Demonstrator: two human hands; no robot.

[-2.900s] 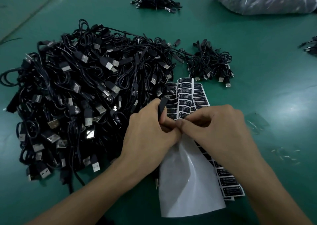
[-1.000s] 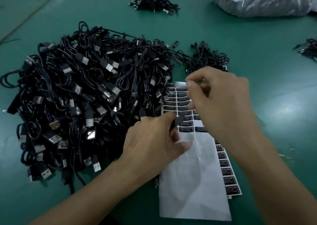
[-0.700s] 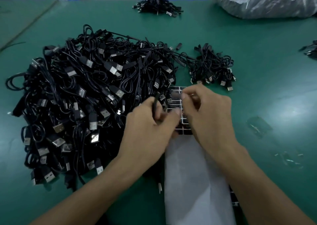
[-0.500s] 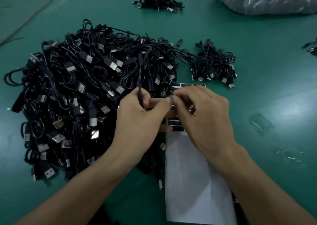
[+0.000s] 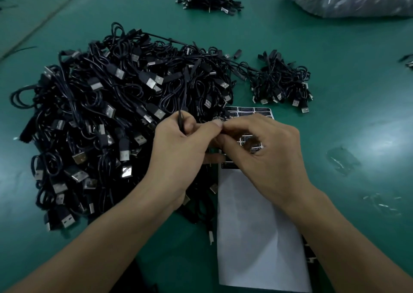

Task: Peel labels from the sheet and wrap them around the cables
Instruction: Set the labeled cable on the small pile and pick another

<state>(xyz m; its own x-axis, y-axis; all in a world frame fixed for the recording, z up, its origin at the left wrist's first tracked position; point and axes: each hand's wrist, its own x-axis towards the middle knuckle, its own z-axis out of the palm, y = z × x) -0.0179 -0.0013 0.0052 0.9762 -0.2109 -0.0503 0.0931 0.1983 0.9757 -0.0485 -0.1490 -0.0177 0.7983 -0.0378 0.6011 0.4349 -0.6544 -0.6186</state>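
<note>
Beside cables (image 5: 100,114), right hand (image 5: 266,158) (seemingly pinching) covers labels (image 5: 248,110).

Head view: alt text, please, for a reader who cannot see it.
Two bare hands meet above a label sheet: the left hand grips a thin black cable and the right hand pinches it close by. A pile of black USB cables lies to the left on the green table, with a smaller bundle beyond the sheet.
</note>
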